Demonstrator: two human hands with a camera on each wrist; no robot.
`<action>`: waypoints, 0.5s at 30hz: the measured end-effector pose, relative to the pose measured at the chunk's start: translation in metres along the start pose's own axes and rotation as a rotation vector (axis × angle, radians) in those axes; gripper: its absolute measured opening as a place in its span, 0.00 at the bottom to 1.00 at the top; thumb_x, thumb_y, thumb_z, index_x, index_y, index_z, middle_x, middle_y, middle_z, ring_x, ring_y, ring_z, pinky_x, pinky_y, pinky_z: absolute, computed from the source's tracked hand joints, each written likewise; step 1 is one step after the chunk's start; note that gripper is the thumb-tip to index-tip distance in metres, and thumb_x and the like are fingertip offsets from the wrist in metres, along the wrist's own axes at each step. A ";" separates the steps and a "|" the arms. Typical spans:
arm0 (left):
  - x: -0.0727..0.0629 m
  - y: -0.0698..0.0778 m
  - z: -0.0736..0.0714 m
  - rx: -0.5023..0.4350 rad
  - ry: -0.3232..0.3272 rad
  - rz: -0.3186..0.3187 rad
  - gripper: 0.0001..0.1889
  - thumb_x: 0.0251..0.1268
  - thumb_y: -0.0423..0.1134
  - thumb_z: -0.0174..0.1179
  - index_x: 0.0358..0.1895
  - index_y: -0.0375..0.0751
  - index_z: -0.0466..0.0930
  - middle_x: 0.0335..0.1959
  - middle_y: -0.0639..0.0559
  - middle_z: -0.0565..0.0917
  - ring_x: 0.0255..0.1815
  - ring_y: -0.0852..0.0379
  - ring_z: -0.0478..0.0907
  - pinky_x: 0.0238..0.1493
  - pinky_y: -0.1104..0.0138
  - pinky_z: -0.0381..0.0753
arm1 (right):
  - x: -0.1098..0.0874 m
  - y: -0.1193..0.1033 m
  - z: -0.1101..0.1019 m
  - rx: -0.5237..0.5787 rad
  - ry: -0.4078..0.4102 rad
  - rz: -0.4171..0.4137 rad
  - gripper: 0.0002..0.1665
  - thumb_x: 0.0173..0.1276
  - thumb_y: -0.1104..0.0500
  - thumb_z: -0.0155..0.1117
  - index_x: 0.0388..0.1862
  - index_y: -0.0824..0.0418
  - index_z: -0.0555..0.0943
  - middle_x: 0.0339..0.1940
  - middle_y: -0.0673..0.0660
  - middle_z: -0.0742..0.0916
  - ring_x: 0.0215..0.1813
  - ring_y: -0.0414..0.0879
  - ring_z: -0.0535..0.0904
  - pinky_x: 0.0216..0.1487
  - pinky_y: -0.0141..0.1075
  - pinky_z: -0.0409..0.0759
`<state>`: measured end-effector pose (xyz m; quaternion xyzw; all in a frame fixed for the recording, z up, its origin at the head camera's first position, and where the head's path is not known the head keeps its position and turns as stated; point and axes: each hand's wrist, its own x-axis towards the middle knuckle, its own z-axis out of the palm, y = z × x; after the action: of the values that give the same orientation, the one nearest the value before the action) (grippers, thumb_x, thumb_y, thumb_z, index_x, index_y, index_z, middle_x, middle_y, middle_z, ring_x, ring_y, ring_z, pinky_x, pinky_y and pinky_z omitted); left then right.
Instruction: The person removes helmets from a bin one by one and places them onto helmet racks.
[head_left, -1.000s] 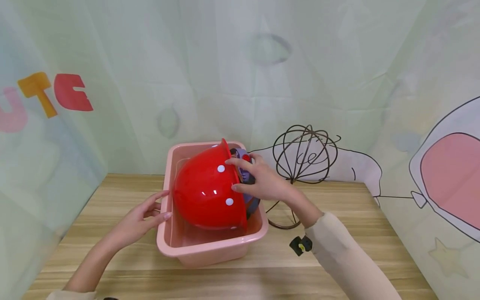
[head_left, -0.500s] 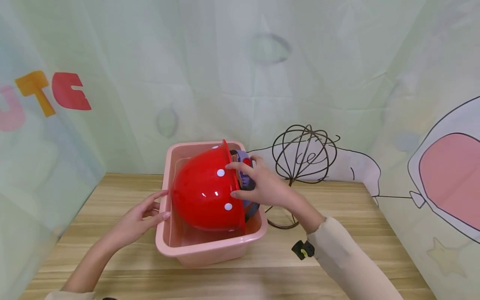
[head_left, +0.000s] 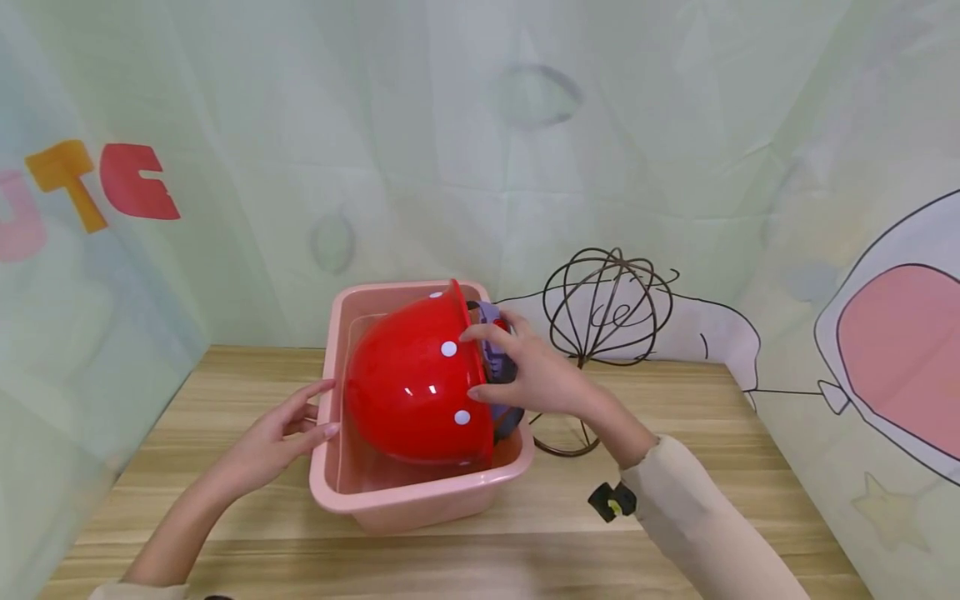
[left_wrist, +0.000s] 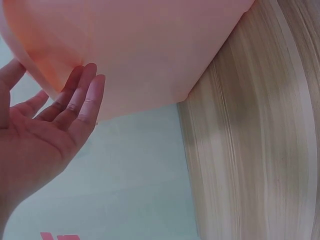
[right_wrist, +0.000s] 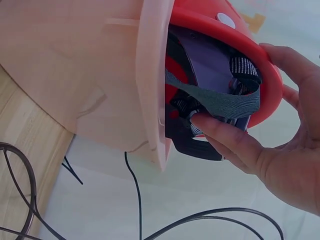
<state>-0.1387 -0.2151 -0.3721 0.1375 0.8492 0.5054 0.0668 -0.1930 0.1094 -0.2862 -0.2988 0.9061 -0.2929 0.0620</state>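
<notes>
A red safety helmet [head_left: 412, 383] with white dots lies on its side in a pink plastic basin [head_left: 420, 498], its opening turned right. My right hand [head_left: 543, 371] grips the helmet's brim. In the right wrist view, some fingers of this right hand [right_wrist: 285, 135] reach inside, by a grey strap [right_wrist: 215, 100] and the purple-grey inner harness [right_wrist: 210, 70]. On the basin's left side, my left hand [head_left: 277, 437] holds the rim. The left wrist view has the left hand's fingers [left_wrist: 90, 100] against the basin's outer wall [left_wrist: 150, 50].
A dark wire stand with a round cage top [head_left: 607, 308] stands on the wooden table [head_left: 660, 517] right of the basin, behind my right forearm. Printed curtains [head_left: 420, 142] hang at the back and sides.
The helmet has turned slightly in the basin and shifted a little right and toward me, with my right hand on its brim. My left hand keeps its place on the rim.
</notes>
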 end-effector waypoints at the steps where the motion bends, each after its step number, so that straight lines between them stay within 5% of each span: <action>1: 0.000 0.000 0.000 0.002 0.001 0.000 0.32 0.65 0.39 0.55 0.69 0.35 0.52 0.47 0.38 0.76 0.44 0.47 0.76 0.36 0.67 0.80 | 0.000 0.001 0.000 0.002 0.007 0.000 0.34 0.52 0.55 0.71 0.59 0.43 0.69 0.67 0.61 0.59 0.58 0.56 0.67 0.39 0.41 0.81; 15: 0.001 -0.001 0.001 0.008 0.007 0.035 0.32 0.64 0.37 0.56 0.68 0.33 0.53 0.44 0.39 0.77 0.41 0.51 0.77 0.37 0.70 0.79 | -0.007 0.014 -0.001 0.092 0.090 0.051 0.34 0.52 0.56 0.71 0.58 0.42 0.69 0.65 0.60 0.60 0.60 0.56 0.63 0.40 0.43 0.80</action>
<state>-0.1392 -0.2147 -0.3733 0.1508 0.8490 0.5034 0.0545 -0.1951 0.1232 -0.2937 -0.2587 0.9009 -0.3459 0.0425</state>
